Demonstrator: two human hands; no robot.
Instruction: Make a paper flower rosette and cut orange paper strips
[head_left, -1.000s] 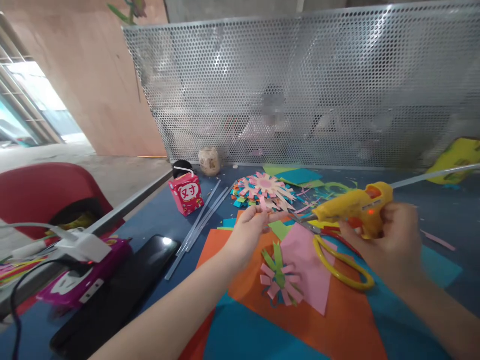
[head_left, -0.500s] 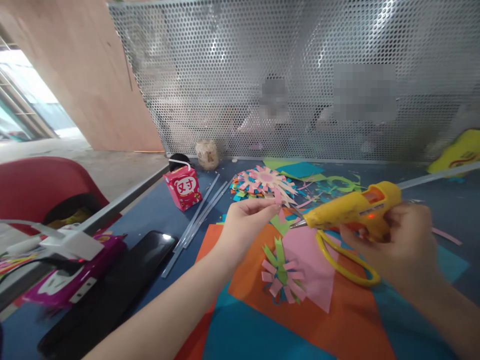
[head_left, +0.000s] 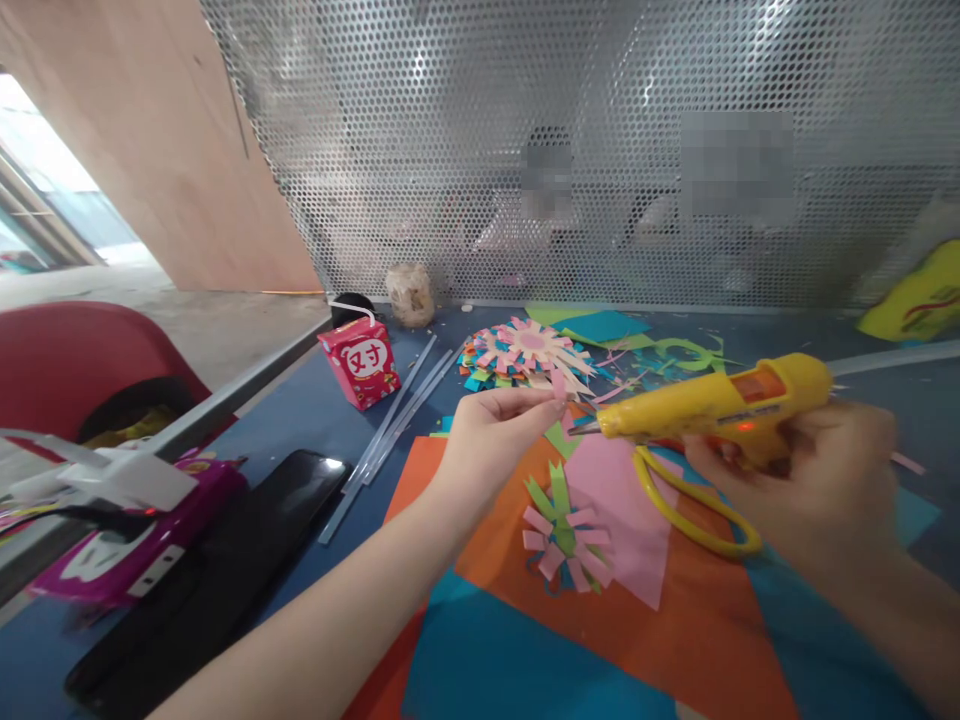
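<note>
My left hand (head_left: 491, 435) pinches a small pink paper strip (head_left: 559, 382) at its fingertips, held above the orange paper sheet (head_left: 637, 610). My right hand (head_left: 817, 480) grips a yellow hot glue gun (head_left: 720, 400), whose nozzle points left and almost touches the strip. Below the hands a small pink and green paper flower (head_left: 566, 540) lies on the orange sheet beside a pink paper piece (head_left: 622, 500). Yellow-handled scissors (head_left: 690, 500) lie under the glue gun.
A large layered paper flower (head_left: 529, 355) and paper scraps lie further back. A red drink carton (head_left: 360, 362), several glue sticks (head_left: 394, 420), a black phone (head_left: 217, 570), a magenta box (head_left: 127, 545) and a red chair (head_left: 82, 365) are at the left. A perforated metal screen (head_left: 600, 150) closes the table's back.
The glue gun's nozzle has moved left to the pink strip in my left hand. The camera has tilted down and shifted slightly.
</note>
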